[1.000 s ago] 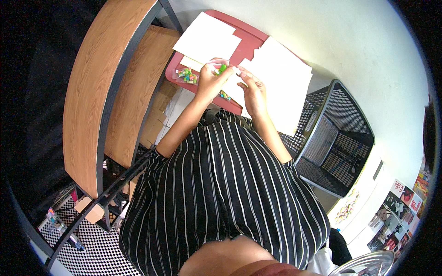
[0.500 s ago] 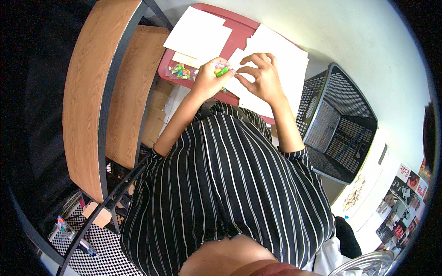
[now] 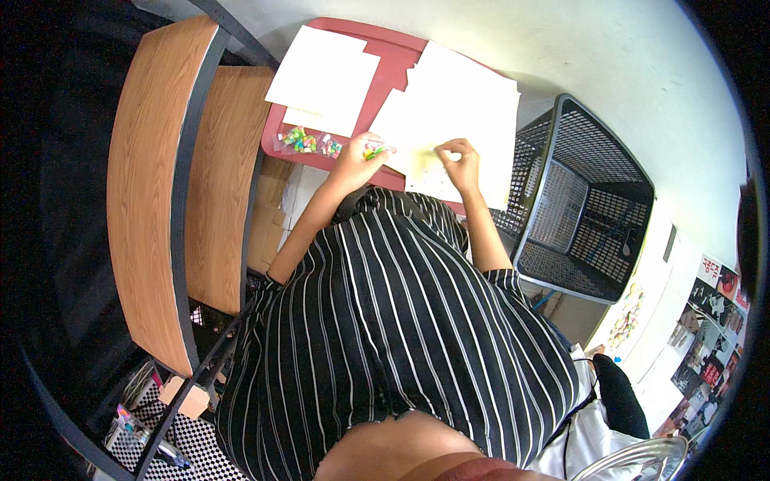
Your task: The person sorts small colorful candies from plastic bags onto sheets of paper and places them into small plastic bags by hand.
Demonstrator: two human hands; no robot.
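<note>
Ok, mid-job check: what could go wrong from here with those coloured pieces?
First, the small pieces in the clear bag held by the left hand could spill if its mouth is open; I can't tell whether it is.

Second, the filled bag to the left lies near the close edge of the red surface, so a sleeve or arm might knock it off.

Third, the right hand is over loose white paper, which might slide.

A person's left-hand grip on a small clear bag of colourful pieces, the right-hand grip curled over white sheets, filled bags on the red counter, a black basket at right, wooden boards at left.
</note>
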